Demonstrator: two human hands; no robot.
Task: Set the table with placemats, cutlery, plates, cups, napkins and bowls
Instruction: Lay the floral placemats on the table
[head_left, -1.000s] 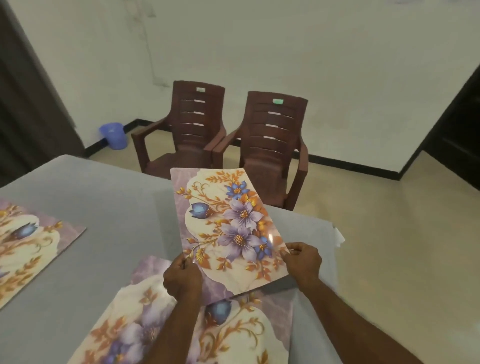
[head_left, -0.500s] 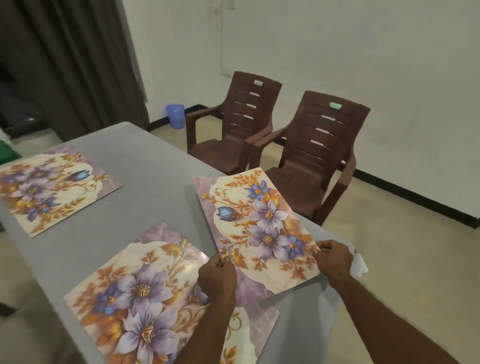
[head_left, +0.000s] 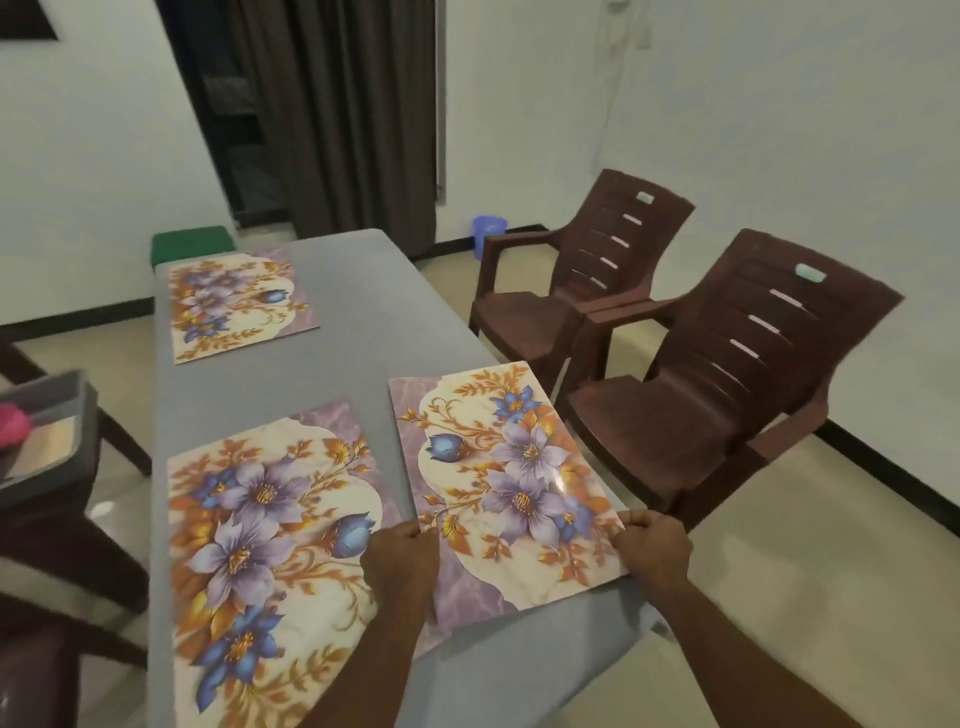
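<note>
Head view: left hand (head_left: 400, 558) and right hand (head_left: 652, 545) are pinching a floral placemat (head_left: 498, 478) at the table (head_left: 332, 364) right edge.

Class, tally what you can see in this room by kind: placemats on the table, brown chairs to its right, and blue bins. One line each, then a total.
Placemats: 3 (far, near left, near right)
Brown chairs: 2 (far, near)
Blue bins: 1
Total: 6
</note>
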